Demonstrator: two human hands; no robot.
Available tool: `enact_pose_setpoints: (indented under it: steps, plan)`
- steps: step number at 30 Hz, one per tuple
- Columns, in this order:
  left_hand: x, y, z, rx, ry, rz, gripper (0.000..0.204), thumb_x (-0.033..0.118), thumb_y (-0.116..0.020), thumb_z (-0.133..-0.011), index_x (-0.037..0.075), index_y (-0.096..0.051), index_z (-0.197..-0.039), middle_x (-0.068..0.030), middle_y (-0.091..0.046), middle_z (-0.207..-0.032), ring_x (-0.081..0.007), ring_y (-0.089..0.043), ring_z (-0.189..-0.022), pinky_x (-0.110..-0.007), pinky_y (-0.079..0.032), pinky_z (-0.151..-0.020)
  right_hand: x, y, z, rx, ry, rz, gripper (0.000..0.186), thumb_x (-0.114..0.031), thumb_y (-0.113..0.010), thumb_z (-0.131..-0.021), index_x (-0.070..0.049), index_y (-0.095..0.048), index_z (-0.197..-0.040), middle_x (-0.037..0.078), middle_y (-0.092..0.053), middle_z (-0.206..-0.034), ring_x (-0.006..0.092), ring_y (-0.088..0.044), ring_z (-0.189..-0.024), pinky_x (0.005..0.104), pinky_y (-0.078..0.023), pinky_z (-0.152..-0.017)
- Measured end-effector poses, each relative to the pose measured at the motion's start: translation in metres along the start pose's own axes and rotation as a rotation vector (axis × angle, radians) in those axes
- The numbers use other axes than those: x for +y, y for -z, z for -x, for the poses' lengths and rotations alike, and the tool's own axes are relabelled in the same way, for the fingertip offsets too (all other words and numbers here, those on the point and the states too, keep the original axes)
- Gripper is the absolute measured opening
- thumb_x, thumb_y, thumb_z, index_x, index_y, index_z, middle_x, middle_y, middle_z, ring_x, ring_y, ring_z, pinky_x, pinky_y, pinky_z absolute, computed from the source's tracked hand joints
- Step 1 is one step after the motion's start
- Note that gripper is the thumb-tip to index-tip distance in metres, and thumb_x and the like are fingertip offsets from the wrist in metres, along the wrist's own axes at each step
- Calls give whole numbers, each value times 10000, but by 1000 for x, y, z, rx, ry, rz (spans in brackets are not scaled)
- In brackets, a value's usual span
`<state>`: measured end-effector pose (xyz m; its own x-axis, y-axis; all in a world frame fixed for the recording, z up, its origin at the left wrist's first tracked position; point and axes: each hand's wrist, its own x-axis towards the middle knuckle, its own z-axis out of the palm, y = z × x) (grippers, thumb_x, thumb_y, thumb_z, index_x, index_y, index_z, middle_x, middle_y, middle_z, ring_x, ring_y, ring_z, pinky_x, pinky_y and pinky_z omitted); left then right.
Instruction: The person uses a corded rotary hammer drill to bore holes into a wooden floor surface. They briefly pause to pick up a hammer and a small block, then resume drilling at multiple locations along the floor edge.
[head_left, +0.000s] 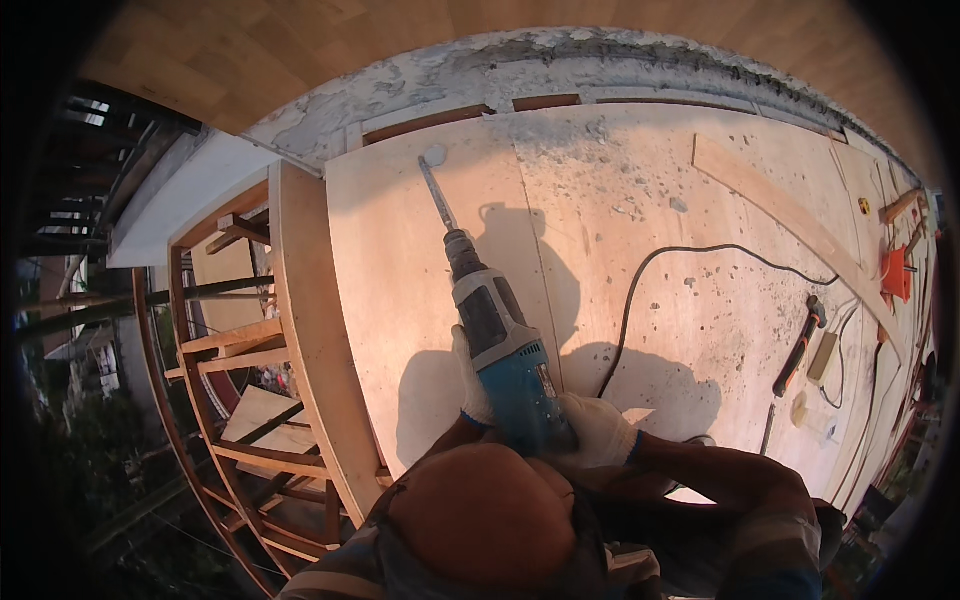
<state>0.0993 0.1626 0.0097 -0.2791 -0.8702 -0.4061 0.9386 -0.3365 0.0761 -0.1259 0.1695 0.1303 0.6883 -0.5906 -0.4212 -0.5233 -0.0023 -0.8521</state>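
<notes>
A teal and grey demolition hammer [513, 372] is in both my hands, pointed away from me and slightly left. Its long chisel bit [440, 203] reaches toward the far edge of the plywood, with the tip beside a round pale spot [434, 155]. My left hand [472, 385], in a white work glove, grips the left side of the tool's body; its fingers are partly hidden behind it. My right hand [597, 430], also gloved, is closed at the rear end of the tool. I cannot tell whether the chisel tip touches the surface.
Grey rubble [610, 180] lies scattered over the plywood deck [370, 270]. A black cord [640, 270] curves across it. To the right are a long plank [790, 225] and a hammer [798, 350]. An open timber frame [300, 330] borders the left, and a rough concrete edge [400, 90] runs along the far side.
</notes>
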Motion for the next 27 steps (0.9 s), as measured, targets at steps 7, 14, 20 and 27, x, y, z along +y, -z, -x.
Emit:
enact_pose_setpoints:
  steps: [7, 14, 20, 27]
  plan:
    - [3, -32, -77, -162, 138, -30, 905, 888, -422, -1061, 117, -602, -1501, -118, -728, -1265, -248, -749, -1076, -382, -667, -886, 20, -7, -17, 316, -40, -46, 750, -409, -900, -863, -67, -616, -1467, 249, -755, -1265, 440, -759, -1178, 507, -634, -944]
    - [51, -50, -90, -71, -112, -221, 941, 905, -466, -1032, 80, -608, -1461, -155, -755, -1230, -272, -777, -1049, -414, -690, -902, -7, 33, -52, 291, 59, 173, 734, -366, -897, -828, -42, -610, -1422, 229, -778, -1152, 453, -778, -1058, 519, -634, -896]
    - [80, -25, -116, -84, -62, -233, 995, 910, -446, -1033, 41, -590, -1496, -252, -734, -1327, -391, -757, -1212, -562, -607, -1125, -11, 10, -107, 346, -31, 85, 692, -374, -873, -834, -34, -620, -1381, 218, -783, -1154, 447, -777, -1063, 529, -630, -886]
    - [71, -22, -56, -57, -40, 53, 1019, 903, -422, -1044, 67, -502, -1621, -269, -646, -1484, -429, -658, -1397, -642, -471, -1268, -23, -13, -102, 264, -8, 218, 666, -396, -844, -864, 12, -620, -1340, 232, -762, -1167, 442, -788, -1004, 523, -646, -848]
